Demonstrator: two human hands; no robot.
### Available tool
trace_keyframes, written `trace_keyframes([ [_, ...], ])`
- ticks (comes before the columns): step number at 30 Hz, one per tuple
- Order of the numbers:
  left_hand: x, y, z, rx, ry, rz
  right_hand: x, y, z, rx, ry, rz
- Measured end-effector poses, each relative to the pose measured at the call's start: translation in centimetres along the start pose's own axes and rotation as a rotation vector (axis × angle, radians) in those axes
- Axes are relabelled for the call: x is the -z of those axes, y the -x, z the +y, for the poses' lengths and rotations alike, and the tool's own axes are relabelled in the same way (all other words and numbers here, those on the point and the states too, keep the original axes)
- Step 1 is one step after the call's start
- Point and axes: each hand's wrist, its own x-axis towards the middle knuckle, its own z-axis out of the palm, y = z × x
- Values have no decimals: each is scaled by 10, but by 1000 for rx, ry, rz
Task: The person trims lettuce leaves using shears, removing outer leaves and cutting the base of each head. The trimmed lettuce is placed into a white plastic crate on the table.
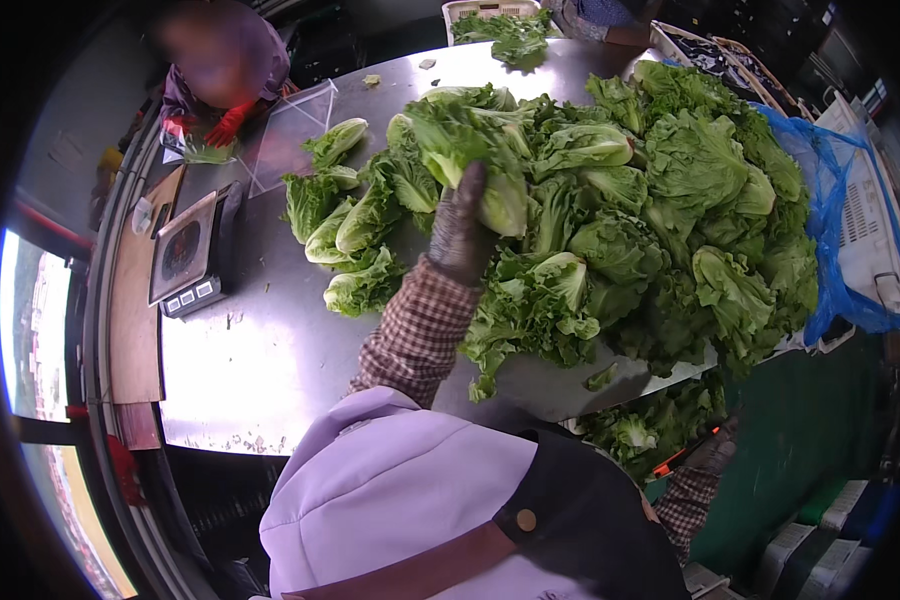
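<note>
A head of leafy green lettuce (506, 199) is gripped in my left hand (457, 236), which wears a dark, dirty glove. I hold it over the steel table (270, 375), between a large heap of lettuce (615, 232) on the right and a smaller group of lettuce heads (345, 225) on the left. Down at the table's right front edge, my gloved right hand (716, 450) is closed around a slim orange tool (664, 468). It looks like a knife, though its blade cannot be made out. Lettuce leaves (637, 431) lie below the table edge beside that hand.
A digital scale (187, 247) stands at the table's left, near clear plastic bags (292, 135). Across the table, a person in red gloves (229, 124) handles a bag. Blue plastic sheeting (832, 225) borders the heap. A white crate (487, 10) with leaves is at the far edge.
</note>
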Motion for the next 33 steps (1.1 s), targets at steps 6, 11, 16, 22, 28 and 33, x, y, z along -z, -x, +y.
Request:
trace_keyframes([
  [6,195,-49,130,31,-1813,841,36,-9,98,-533,-26,-106],
  [11,241,-72,121,754,-2328,854,37,-5,148,-800,20,-211],
  [16,180,-117,63,787,-2292,672,23,-5,145,-824,25,-266],
  [22,116,-132,26,623,-2419,417,22,-2,141,-844,10,-210],
  [28,161,-139,18,394,-1931,545,17,11,130,-824,-24,-228],
  [33,122,-93,36,-270,-1925,611,30,7,152,-867,85,-329],
])
